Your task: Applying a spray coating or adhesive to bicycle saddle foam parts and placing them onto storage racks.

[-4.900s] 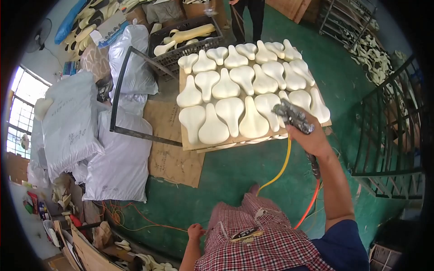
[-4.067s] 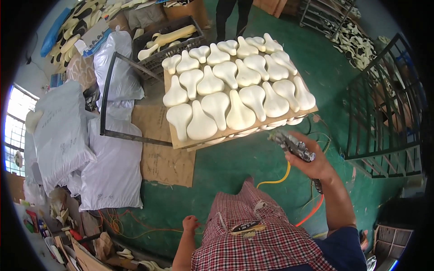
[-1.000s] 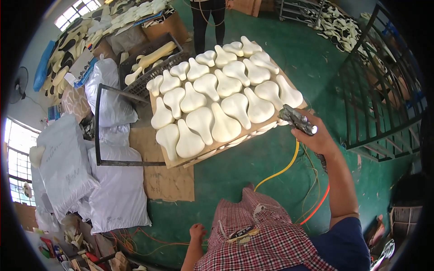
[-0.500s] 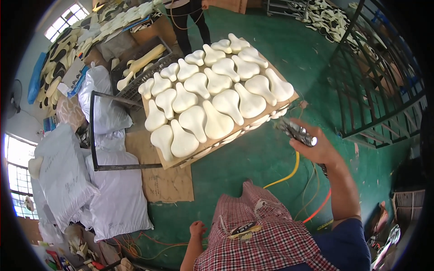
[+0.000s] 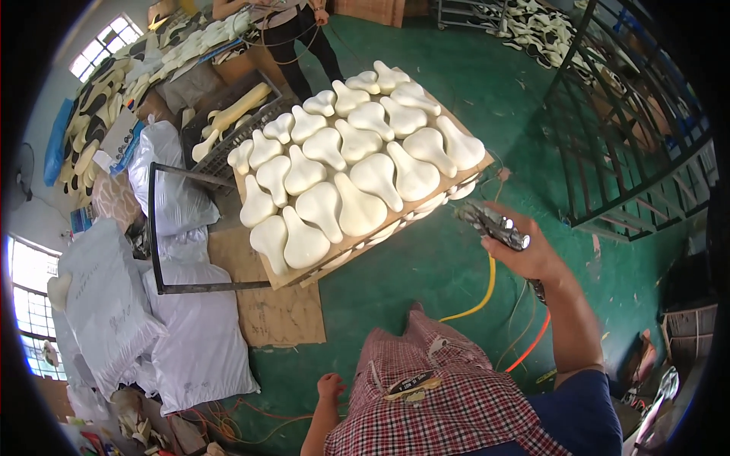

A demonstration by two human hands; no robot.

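My right hand [image 5: 531,254] is wrapped round the handle of a metal spray gun [image 5: 498,226]. Its front end points at the near right corner of a brown board [image 5: 300,275] without touching it. Rows of cream bicycle saddle pads [image 5: 361,209] cover this board, and more pads show along a layer just beneath. Down beside my checked apron [image 5: 433,395], my left hand [image 5: 330,386] hangs with its fingers curled and nothing visible in them, well away from the pads.
A black metal frame [image 5: 155,228] juts out left of the board, near stuffed white sacks [image 5: 201,327]. Yellow [image 5: 483,300] and orange hoses [image 5: 537,342] trail over the green floor. A dark rack [image 5: 631,167] stands right; another person [image 5: 300,45] stands beyond the board.
The view has shifted slightly. My right hand keeps hold of the spray gun near the board's corner. More of the other person's body and hands shows, and that person's legs have changed position.
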